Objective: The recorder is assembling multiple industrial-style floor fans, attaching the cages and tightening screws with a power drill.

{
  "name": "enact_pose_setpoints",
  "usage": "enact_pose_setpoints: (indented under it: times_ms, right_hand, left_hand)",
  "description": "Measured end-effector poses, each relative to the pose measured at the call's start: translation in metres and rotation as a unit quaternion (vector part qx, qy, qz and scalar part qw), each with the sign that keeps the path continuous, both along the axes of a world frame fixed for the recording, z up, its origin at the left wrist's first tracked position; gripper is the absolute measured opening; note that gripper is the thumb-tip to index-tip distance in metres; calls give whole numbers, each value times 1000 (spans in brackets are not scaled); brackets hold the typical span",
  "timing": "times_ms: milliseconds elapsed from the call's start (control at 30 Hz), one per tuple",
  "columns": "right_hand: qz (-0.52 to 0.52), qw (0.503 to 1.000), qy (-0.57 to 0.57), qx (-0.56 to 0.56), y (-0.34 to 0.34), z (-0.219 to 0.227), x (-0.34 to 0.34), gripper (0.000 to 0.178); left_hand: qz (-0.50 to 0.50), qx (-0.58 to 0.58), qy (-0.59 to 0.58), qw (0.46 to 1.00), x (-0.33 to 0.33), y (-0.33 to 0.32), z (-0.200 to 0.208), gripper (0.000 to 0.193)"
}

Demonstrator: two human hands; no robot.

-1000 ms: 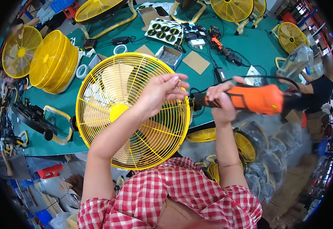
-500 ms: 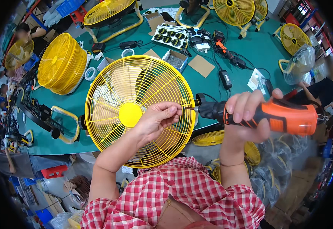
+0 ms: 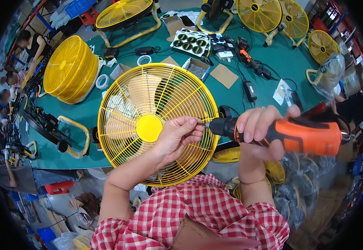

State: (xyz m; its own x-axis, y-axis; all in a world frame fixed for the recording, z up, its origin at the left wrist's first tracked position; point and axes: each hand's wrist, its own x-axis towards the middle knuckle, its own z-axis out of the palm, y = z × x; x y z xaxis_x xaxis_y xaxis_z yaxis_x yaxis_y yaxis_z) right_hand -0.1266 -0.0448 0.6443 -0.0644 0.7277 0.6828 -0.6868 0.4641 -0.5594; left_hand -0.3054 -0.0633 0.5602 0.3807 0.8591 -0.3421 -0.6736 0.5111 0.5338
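Observation:
An upright-facing yellow fan grille [image 3: 149,128] with a solid round hub lies in front of me, pale fan blades showing behind its wires. Over its right half, my left hand [image 3: 177,139] pinches at the tip of a thin driver bit [image 3: 200,123]. Whether a small screw is also between those fingertips, I cannot make out. My right hand [image 3: 259,127] is wrapped round an orange and black cordless screwdriver [image 3: 310,135], held level with its chuck pointing left. Both hands are raised above the grille, and the bit's end meets the left fingertips.
Stacked yellow grilles [image 3: 67,71] stand at the left of the green table [image 3: 127,160]. A box of small parts [image 3: 198,68], a sticker sheet [image 3: 191,43], tape rings [image 3: 102,81] and cables lie beyond the fan. Finished-looking fans [image 3: 259,14] line the back. A co-worker [image 3: 35,46] is at far left.
The screwdriver has moved left toward my left fingertips, which now cover more of the bit. The whole view has shifted slightly, so the table and fan appear a little farther right.

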Motion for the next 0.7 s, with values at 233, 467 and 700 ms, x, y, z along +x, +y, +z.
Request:
enact_pose_setpoints:
  times_ms: [233, 467, 700]
  right_hand:
    - [-136, 990, 26, 2, -7, -7, -24, 59]
    - [-129, 988, 84, -14, 33, -7, -30, 48]
    - [-110, 985, 73, 107, 57, -12, -33, 49]
  left_hand:
    - [124, 107, 5, 986, 6, 12, -2, 15]
    - [-25, 170, 16, 985, -26, 53, 2, 16]
    - [49, 142, 0, 989, -22, 70, 7, 13]
